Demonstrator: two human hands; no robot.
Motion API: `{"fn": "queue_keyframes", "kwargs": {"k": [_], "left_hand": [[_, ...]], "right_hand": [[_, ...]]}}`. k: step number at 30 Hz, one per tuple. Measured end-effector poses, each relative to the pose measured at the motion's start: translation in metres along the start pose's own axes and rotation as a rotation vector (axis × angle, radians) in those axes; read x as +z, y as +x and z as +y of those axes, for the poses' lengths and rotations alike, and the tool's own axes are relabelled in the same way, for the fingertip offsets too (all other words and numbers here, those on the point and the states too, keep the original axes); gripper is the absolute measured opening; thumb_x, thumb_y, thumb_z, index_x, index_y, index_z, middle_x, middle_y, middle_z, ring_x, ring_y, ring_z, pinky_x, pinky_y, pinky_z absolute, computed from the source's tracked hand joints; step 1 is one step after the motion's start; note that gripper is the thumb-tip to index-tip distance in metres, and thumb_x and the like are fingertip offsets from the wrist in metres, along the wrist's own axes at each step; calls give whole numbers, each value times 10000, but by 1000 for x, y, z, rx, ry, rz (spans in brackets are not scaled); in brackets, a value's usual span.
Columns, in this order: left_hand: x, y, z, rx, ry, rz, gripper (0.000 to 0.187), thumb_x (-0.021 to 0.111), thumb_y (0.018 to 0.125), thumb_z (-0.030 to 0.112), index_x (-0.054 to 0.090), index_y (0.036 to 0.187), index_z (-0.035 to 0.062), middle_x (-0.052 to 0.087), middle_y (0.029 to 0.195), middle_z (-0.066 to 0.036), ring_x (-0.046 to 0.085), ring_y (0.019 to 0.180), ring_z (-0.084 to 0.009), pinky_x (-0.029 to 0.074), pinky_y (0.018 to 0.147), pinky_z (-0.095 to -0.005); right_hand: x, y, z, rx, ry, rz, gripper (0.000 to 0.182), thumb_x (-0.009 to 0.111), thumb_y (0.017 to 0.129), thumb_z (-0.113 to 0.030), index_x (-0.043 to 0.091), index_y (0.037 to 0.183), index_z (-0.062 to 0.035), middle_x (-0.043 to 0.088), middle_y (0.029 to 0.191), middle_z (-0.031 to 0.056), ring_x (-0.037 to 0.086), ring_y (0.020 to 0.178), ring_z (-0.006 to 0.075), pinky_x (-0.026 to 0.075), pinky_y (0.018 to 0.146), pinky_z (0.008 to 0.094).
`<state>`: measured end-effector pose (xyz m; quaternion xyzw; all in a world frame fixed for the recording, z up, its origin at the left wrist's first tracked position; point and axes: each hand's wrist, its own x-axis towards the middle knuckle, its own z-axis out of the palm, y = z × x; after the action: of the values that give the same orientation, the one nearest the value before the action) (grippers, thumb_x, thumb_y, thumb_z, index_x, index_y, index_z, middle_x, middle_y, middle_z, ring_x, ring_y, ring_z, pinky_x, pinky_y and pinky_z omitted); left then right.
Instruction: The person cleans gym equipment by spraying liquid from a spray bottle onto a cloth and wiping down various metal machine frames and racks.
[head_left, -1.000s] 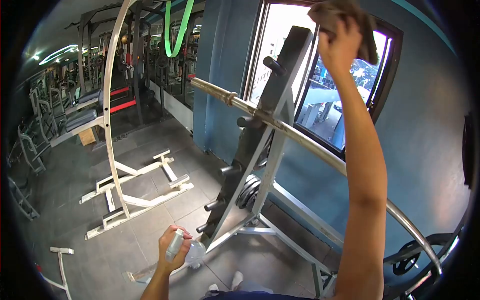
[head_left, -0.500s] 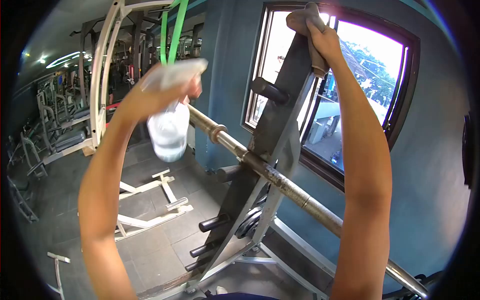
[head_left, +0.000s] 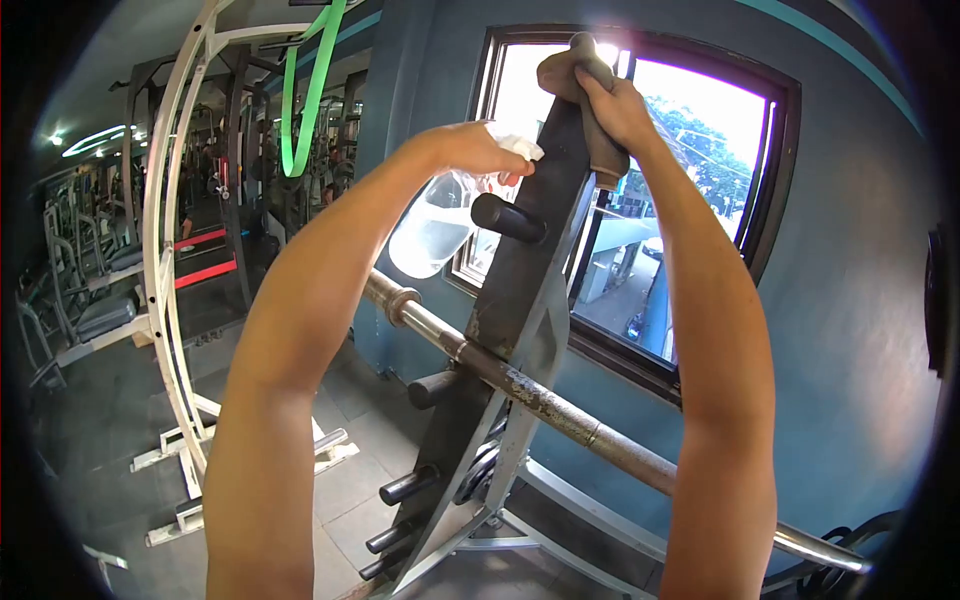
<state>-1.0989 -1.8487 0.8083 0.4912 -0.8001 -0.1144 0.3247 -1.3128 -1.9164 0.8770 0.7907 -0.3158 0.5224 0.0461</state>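
My left hand (head_left: pixel 480 150) is wrapped round the white head of a clear spray bottle (head_left: pixel 432 228), which hangs tilted with liquid in it, beside the upper peg (head_left: pixel 508 217) of a dark weight rack (head_left: pixel 520 270). At the top of the rack my right hand (head_left: pixel 615 108) grips a brown cloth (head_left: pixel 603 150) that drapes over the rack's upper end. A worn metal barbell (head_left: pixel 560 412) lies across the rack below both hands.
Behind the rack is a framed window (head_left: pixel 790 150) in a blue wall (head_left: pixel 850 330). White frame posts (head_left: pixel 165 250), a green band (head_left: pixel 312 90) and gym machines stand at the left. Weight plates (head_left: pixel 478 472) sit low on the rack.
My left hand has moved right with the spray bottle, close to the upper part of the rack. My right hand still holds the cloth at the top. The view has shifted slightly.
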Motion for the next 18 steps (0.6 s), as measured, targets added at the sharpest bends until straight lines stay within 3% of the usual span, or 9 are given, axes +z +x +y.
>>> {"fn": "queue_keyframes", "kwargs": {"k": [1, 3, 4, 7, 10, 13, 15, 17, 18], "left_hand": [[-2, -5, -3, 32, 13, 18, 465, 708, 883, 306, 637, 1249, 28, 707, 911, -51, 657, 825, -110, 573, 665, -307], [-11, -21, -16, 99, 29, 47, 515, 710, 884, 322, 613, 1290, 21, 708, 922, -50, 663, 839, -113, 579, 670, -301], [-12, -32, -22, 108, -12, 98, 369, 691, 857, 292, 689, 1127, 40, 719, 909, -45, 638, 798, -112, 530, 656, -298], [-21, -84, -29, 135, -116, 171, 443, 699, 892, 297, 639, 1226, 13, 714, 935, -56, 661, 848, -118, 568, 683, -296], [-24, -145, -37, 146, -128, 236, 458, 681, 929, 337, 610, 1230, -1, 684, 911, -39, 648, 814, -108, 575, 671, -282], [-18, -213, -26, 28, -68, 240, 331, 692, 913, 287, 675, 1057, -10, 693, 839, -40, 642, 724, -85, 553, 638, -251], [-9, -261, -21, 52, -55, 231, 255, 673, 910, 269, 651, 919, 14, 627, 747, -11, 587, 657, -71, 489, 609, -246], [4, -313, -14, -26, -89, 265, 253, 674, 895, 274, 620, 868, 29, 580, 697, 3, 559, 634, -70, 446, 581, -242], [14, -338, -4, -89, -133, 317, 244, 677, 888, 264, 614, 836, 34, 579, 692, -2, 559, 640, -66, 426, 568, -240]], "right_hand": [[-1, 2, 1, -5, -71, -51, 661, 503, 909, -586, 688, 1172, -9, 642, 1238, 246, 588, 1198, 409, 427, 1027, 504], [8, -14, -9, -251, -603, -1, 580, 488, 918, -556, 695, 1199, -93, 572, 1361, 180, 476, 1314, 401, 332, 1081, 588], [13, -26, -14, -375, -870, 18, 544, 481, 922, -540, 699, 1213, -136, 537, 1423, 147, 420, 1372, 397, 284, 1108, 629], [24, -79, -19, -811, -943, -248, 459, 545, 892, -459, 671, 1279, -248, 418, 1544, 0, 253, 1472, 350, 183, 1179, 620], [7, -59, -6, -916, -861, -384, 469, 554, 889, -460, 624, 1330, -314, 422, 1539, -39, 256, 1478, 316, 134, 1201, 611], [3, -29, -30, -563, -931, -204, 393, 499, 934, -443, 712, 1213, -265, 448, 1522, -15, 285, 1462, 323, 150, 1202, 588], [19, -37, -36, -553, -924, -213, 470, 416, 968, -443, 768, 1061, -145, 595, 1367, 78, 328, 1435, 355, 140, 1206, 541], [27, -60, -40, -557, -912, -407, 468, 375, 968, -402, 717, 1171, -155, 647, 1266, 135, 360, 1420, 328, 153, 1205, 535], [34, -75, -38, -527, -691, -399, 473, 379, 971, -400, 702, 1191, -134, 652, 1248, 147, 406, 1381, 326, 204, 1184, 512]]}}
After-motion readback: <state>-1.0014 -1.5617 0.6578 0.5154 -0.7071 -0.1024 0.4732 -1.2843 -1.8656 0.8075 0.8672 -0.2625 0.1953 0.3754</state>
